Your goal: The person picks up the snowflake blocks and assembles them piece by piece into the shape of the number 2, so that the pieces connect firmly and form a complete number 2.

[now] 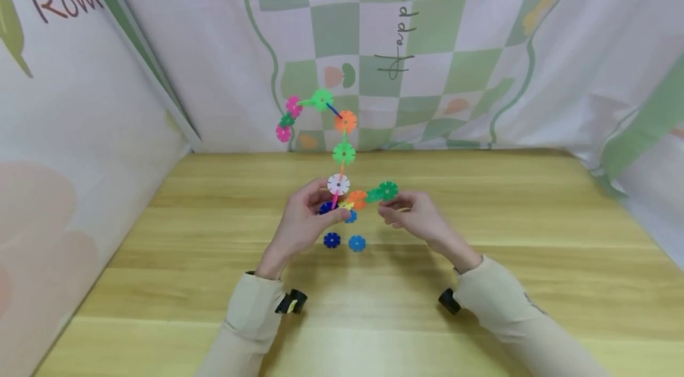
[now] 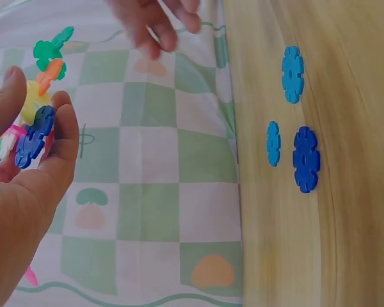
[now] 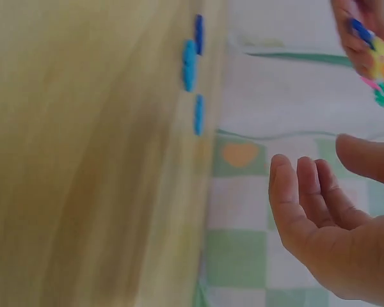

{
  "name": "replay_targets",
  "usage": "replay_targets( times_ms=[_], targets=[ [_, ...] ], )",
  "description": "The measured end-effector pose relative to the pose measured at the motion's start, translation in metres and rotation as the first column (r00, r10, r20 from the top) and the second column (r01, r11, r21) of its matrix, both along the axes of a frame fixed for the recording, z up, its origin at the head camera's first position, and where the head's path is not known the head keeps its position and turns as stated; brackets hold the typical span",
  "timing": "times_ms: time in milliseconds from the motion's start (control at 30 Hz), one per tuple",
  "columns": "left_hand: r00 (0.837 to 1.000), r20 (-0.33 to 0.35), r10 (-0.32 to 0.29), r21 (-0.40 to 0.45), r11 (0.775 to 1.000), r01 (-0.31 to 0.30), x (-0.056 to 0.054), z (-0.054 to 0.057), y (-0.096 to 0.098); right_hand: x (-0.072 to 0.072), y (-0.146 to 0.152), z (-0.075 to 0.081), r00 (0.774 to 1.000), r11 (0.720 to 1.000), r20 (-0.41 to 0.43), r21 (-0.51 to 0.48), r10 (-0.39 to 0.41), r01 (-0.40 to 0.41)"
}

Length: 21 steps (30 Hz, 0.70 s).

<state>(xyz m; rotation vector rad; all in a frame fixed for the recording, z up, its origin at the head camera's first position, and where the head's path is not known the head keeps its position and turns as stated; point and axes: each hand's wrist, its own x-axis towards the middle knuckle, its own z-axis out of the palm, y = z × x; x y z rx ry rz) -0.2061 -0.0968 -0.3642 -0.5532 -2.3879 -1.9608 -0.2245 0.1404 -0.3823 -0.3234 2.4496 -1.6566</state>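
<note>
My left hand [image 1: 296, 219] holds a chain of slotted plastic snowflake discs between thumb and fingers, near a dark blue disc [image 2: 35, 137] and a yellow disc [image 2: 33, 102]. Upward from the grip, the chain runs through a white disc [image 1: 338, 184], a light green disc [image 1: 344, 154] and an orange disc [image 1: 346, 122], then bends left to pink discs [image 1: 293, 105]. A shorter branch with an orange disc [image 1: 357, 199] ends in a dark green disc [image 1: 388, 190]. Beside that end, my right hand [image 1: 424, 219] has loosely bent fingers, apart from the chain and holding nothing.
On the wooden table [image 1: 176, 282] lie a loose dark blue disc [image 1: 332, 240] and two light blue discs [image 2: 293, 74], below the hands. A checkered curtain [image 1: 470, 27] hangs along the table's back edge, with fabric walls on both sides.
</note>
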Motion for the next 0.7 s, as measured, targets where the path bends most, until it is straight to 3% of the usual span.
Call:
replay_targets(
  times_ms=[133, 267, 567, 700],
  targets=[
    [1.0, -0.001, -0.008, 0.004, 1.0, 0.008, 0.0, 0.001, -0.001, -0.005, -0.014, -0.008, 0.998, 0.997, 0.058, 0.071, 0.007, -0.011],
    [1.0, -0.015, -0.015, 0.004, 1.0, 0.015, 0.0, 0.002, -0.001, -0.009, -0.025, -0.013, 0.999, 0.991, 0.044, 0.13, 0.021, -0.026],
    [0.999, -0.018, -0.029, 0.015, 0.999, 0.029, 0.001, 0.005, -0.003, -0.011, -0.038, -0.017, 0.997, 0.992, 0.08, 0.126, 0.017, -0.027],
    [0.999, -0.019, -0.043, 0.014, 0.999, 0.044, 0.0, 0.005, -0.004, -0.012, -0.043, -0.02, 0.997, 0.985, 0.076, 0.17, -0.003, -0.01]
  ],
)
